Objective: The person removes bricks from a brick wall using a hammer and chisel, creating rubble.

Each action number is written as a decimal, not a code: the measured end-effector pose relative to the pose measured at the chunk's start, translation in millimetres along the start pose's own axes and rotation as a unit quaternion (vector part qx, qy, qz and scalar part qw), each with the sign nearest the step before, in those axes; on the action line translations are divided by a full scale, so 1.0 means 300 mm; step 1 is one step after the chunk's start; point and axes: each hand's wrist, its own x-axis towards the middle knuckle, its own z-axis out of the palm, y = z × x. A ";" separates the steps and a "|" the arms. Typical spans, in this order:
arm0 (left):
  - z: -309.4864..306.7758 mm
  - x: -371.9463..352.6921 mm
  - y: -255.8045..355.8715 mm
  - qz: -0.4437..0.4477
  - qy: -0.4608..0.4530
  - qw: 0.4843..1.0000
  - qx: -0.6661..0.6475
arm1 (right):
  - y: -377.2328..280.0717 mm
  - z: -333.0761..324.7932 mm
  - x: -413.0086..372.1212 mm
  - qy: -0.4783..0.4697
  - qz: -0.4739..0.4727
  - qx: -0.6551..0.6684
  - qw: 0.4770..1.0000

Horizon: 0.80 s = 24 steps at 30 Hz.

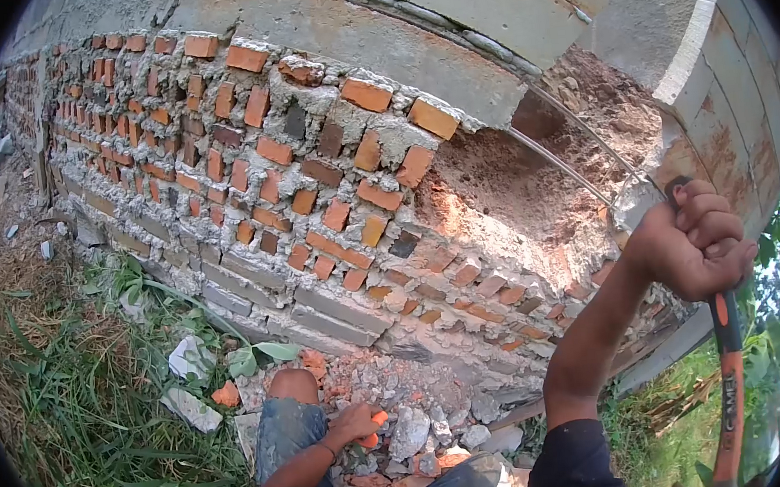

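Observation:
My right hand [697,237] is raised at the right, closed round the orange-and-black handle [730,399] of a long tool. Its black end pokes out above my fist, and the handle runs down to the frame's lower edge, where its head is out of sight. Low in the middle, my left hand [351,426] is closed on a bright orange object [378,419]; my fingers cover most of it, and I cannot tell its kind. That hand is beside my bent knee [293,384], just over broken masonry. Grey rubble chunks [410,432] lie close to its right.
A brick wall [308,172] with rough mortar stretches across the view. Toward the right, a deep hollow [518,203] is crossed by metal bars [563,163]. Grass [96,413] covers the left ground, with a concrete chunk [191,358]. A jutting concrete slab [659,11] overhangs at upper right.

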 end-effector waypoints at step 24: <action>0.000 -0.003 -0.032 0.024 0.017 0.999 0.037 | 0.082 -0.264 -0.671 -0.218 0.646 -0.442 0.583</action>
